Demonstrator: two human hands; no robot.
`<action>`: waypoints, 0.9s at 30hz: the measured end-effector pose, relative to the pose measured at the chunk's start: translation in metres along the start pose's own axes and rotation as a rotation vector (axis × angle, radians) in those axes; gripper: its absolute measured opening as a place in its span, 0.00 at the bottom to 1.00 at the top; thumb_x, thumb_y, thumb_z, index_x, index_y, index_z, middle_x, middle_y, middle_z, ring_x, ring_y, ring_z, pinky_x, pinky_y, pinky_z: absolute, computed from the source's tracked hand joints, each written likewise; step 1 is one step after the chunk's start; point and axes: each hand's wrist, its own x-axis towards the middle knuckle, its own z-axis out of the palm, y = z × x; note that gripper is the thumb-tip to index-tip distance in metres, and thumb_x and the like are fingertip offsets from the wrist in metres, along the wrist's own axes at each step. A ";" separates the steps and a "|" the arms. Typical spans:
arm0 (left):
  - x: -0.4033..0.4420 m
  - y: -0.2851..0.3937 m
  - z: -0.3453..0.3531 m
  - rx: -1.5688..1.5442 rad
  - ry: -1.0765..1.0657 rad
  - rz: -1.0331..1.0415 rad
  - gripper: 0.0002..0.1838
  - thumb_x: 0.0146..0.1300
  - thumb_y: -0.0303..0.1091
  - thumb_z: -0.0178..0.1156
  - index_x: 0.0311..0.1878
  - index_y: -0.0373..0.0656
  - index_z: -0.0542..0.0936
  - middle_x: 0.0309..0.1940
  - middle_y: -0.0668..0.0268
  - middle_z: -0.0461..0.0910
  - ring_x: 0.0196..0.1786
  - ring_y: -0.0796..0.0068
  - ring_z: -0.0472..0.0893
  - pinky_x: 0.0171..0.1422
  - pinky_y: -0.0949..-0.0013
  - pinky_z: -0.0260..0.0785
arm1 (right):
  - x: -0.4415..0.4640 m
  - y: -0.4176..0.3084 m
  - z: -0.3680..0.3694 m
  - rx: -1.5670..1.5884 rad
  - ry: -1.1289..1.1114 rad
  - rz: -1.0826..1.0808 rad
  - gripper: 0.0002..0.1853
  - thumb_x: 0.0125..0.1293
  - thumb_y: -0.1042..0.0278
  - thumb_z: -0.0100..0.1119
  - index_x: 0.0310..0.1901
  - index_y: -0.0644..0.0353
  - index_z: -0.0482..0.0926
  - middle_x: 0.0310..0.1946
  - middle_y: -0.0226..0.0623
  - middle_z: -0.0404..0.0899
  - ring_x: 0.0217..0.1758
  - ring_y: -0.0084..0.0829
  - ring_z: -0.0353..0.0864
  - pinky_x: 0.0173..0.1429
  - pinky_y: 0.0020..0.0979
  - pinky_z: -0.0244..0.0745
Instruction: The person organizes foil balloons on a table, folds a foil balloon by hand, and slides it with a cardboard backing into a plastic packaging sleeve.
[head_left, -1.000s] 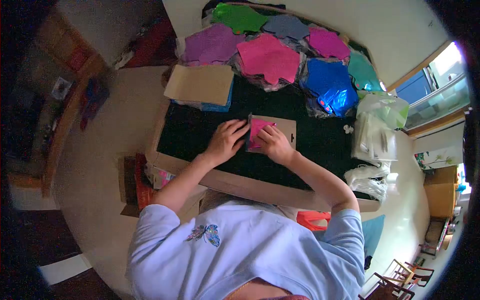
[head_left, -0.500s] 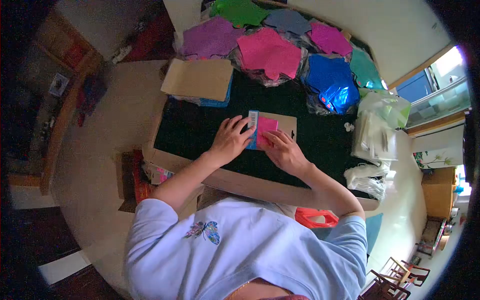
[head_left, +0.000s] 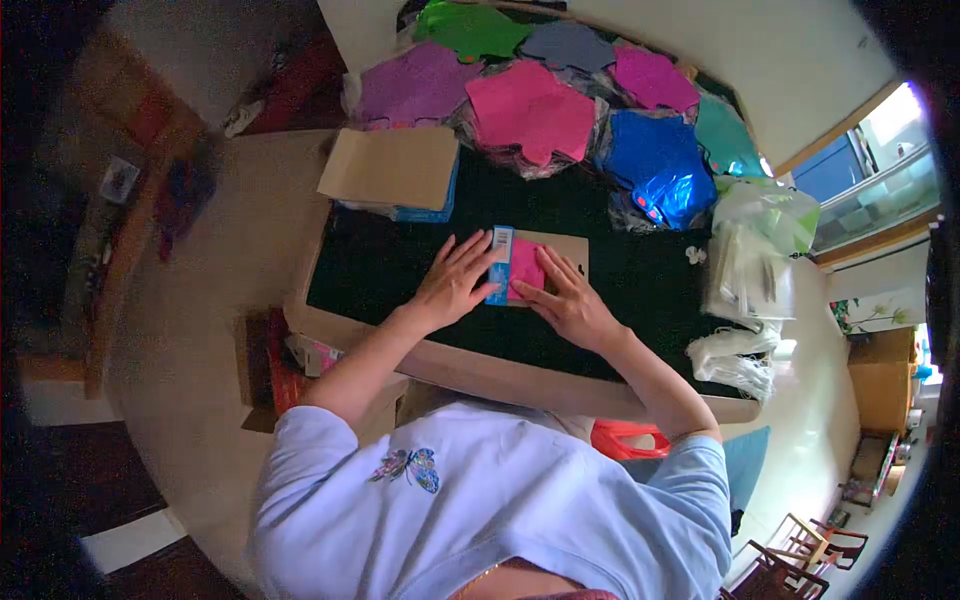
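A brown backing card (head_left: 574, 250) lies on the dark green table mat, with a small pink folded piece (head_left: 526, 262) on top. At its left side a blue printed strip (head_left: 497, 290) with a white barcode patch is folded over. My left hand (head_left: 452, 284) rests with fingers stretched out, their tips touching the blue strip's left edge. From the right, my right hand (head_left: 574, 300) lies with fingers apart on the pink piece, thumb near its lower edge. Part of the card is hidden under the right hand.
A stack of brown and blue cards (head_left: 388, 165) stands at the back left. Shiny star-like sheets in piles, including a pink one (head_left: 530, 112) and a blue one (head_left: 655, 165), line the back. Clear plastic bags (head_left: 745, 275) and a white string bundle (head_left: 735, 360) lie at right.
My left fingers have slid slightly down along the blue strip. The right fingers have spread and straightened over the pink piece, and the view has shifted a little.
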 end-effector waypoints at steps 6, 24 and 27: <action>0.002 -0.002 0.001 0.026 -0.008 0.006 0.34 0.59 0.40 0.58 0.66 0.42 0.58 0.67 0.58 0.58 0.70 0.61 0.56 0.71 0.50 0.43 | 0.001 0.007 0.002 -0.004 -0.023 -0.003 0.22 0.59 0.68 0.56 0.56 0.46 0.73 0.65 0.54 0.55 0.68 0.52 0.56 0.67 0.47 0.56; 0.006 0.008 -0.005 0.164 -0.057 -0.017 0.30 0.61 0.45 0.54 0.64 0.43 0.62 0.66 0.58 0.58 0.70 0.62 0.55 0.69 0.43 0.44 | 0.021 0.004 0.010 -0.067 -0.007 0.024 0.25 0.58 0.70 0.55 0.59 0.60 0.67 0.62 0.51 0.61 0.66 0.49 0.59 0.68 0.44 0.56; 0.009 0.008 -0.002 0.109 0.005 -0.062 0.31 0.58 0.44 0.57 0.63 0.43 0.62 0.64 0.58 0.62 0.68 0.60 0.59 0.69 0.46 0.46 | 0.022 0.003 0.019 -0.101 0.000 0.022 0.25 0.59 0.69 0.54 0.59 0.62 0.66 0.62 0.51 0.61 0.67 0.48 0.59 0.69 0.43 0.54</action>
